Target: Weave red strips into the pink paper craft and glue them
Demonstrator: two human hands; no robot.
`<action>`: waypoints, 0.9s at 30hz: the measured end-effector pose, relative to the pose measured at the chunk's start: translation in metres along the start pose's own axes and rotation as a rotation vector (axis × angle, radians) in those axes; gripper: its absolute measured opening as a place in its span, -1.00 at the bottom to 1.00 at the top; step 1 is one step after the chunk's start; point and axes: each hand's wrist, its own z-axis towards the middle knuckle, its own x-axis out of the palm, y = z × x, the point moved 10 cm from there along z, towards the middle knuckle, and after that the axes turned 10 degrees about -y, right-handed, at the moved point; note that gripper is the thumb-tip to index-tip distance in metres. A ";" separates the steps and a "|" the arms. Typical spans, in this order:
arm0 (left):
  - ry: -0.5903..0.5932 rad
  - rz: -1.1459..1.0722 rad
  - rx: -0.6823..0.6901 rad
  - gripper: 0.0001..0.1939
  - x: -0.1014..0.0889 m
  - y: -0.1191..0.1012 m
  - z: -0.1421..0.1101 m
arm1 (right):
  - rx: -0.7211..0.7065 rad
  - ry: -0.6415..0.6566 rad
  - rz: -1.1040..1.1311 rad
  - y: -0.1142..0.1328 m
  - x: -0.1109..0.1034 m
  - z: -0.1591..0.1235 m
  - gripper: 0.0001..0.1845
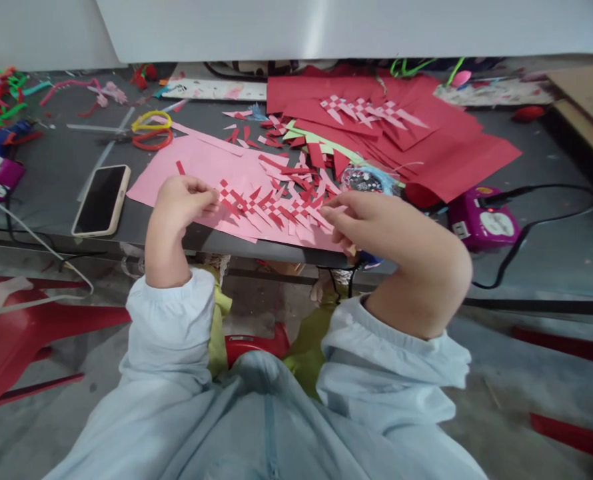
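Observation:
Several woven red-and-pink paper fish (269, 205) lie in a row between my hands, over a pink paper sheet (156, 163). Thumb and fingers of my left hand (189, 198) are pinched together at the row's left end. At the right end, my right hand (359, 215) has its fingers curled in, with the thumb and forefinger at the last fish. Any thread between the fingers is too thin to make out. Loose red and pink paper scraps (301, 175) are heaped just behind the row.
Red paper sheets (456, 157) carry another row of woven paper fish (359, 110). Scissors (151, 130) and a phone (101, 200) lie at the left. A purple box with a black cable (484, 220) sits at the right. Colourful pipe cleaners (1, 100) are at the far left.

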 end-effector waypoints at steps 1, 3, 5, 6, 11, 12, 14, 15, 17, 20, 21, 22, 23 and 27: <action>0.005 -0.012 -0.011 -0.89 0.001 0.001 0.000 | -0.006 0.018 -0.030 0.000 0.002 0.000 -0.79; 0.005 -0.031 -0.040 -0.87 0.003 0.002 0.000 | -0.020 0.044 -0.068 0.002 0.004 0.000 -0.76; -0.004 -0.028 -0.075 -0.85 0.004 0.004 -0.001 | -0.017 0.057 -0.090 0.005 0.003 -0.001 -0.73; 0.001 -0.014 -0.095 -0.84 0.006 0.004 -0.002 | -0.009 0.063 -0.101 0.006 0.003 -0.002 -0.72; 0.103 0.115 -0.178 -0.84 0.015 0.010 -0.008 | 0.057 0.129 -0.181 0.007 0.000 -0.008 -0.70; 0.111 0.140 -0.174 -0.84 0.016 0.011 -0.007 | 0.061 0.135 -0.193 0.006 0.000 -0.008 -0.70; 0.102 0.191 -0.149 -0.84 0.014 0.013 -0.004 | 0.047 0.128 -0.200 0.006 -0.001 -0.008 -0.71; 0.096 0.215 -0.135 -0.85 0.013 0.014 -0.002 | 0.034 0.125 -0.197 0.007 -0.001 -0.007 -0.71; 0.090 0.250 -0.100 -0.86 0.012 0.015 0.001 | 0.023 0.121 -0.197 0.006 0.000 -0.007 -0.71; 0.062 0.237 -0.063 -0.86 0.007 0.012 0.003 | 0.051 0.133 -0.208 0.003 0.002 -0.007 -0.70; 0.045 0.218 -0.063 -0.85 0.005 0.011 0.003 | 0.061 0.139 -0.211 0.002 0.002 -0.007 -0.70; 0.028 0.204 -0.067 -0.84 0.002 0.010 0.003 | 0.069 0.144 -0.213 0.002 0.003 -0.007 -0.70; 0.020 0.200 -0.068 -0.83 0.000 0.010 0.003 | 0.076 0.147 -0.215 0.002 0.003 -0.007 -0.70; 0.049 0.263 -0.036 -0.87 0.002 0.009 0.004 | 0.088 0.150 -0.228 0.000 0.003 -0.008 -0.69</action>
